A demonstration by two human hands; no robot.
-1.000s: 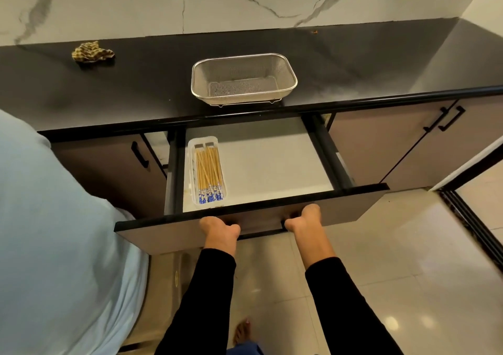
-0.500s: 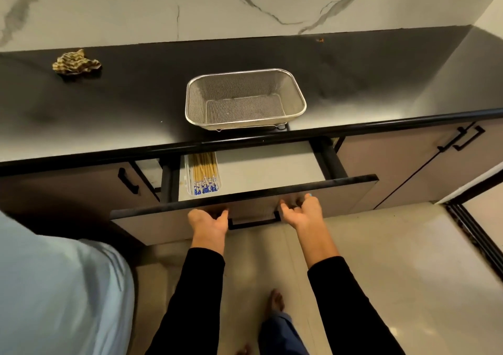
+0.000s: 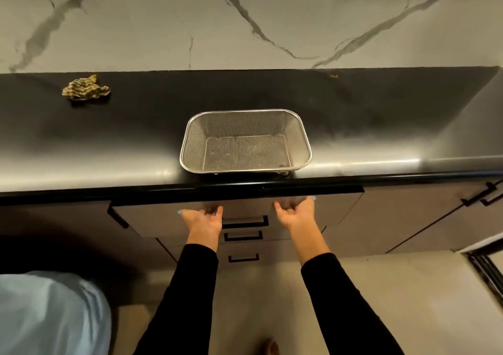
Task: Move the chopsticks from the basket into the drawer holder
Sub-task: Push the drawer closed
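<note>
The steel mesh basket point(image 3: 300, 139) stands on the black counter near its front edge and holds nothing. Below it the top drawer point(image 3: 152, 218) is nearly closed; its front sticks out only a little from the cabinet. The chopsticks and their holder are hidden inside. My left hand point(image 3: 202, 220) and my right hand point(image 3: 295, 213) press flat on the drawer front, fingers spread, on either side of the black handle point(image 3: 245, 222).
A crumpled striped cloth point(image 3: 85, 90) lies at the back left of the counter point(image 3: 381, 126). Two more drawers with black handles point(image 3: 243, 236) sit below the top one. Another person's pale blue garment point(image 3: 46, 314) fills the lower left. Cabinet doors stand to the right.
Both hands have pushed the drawer in from wide open to almost closed. The chopsticks in the white holder have gone out of sight under the counter.
</note>
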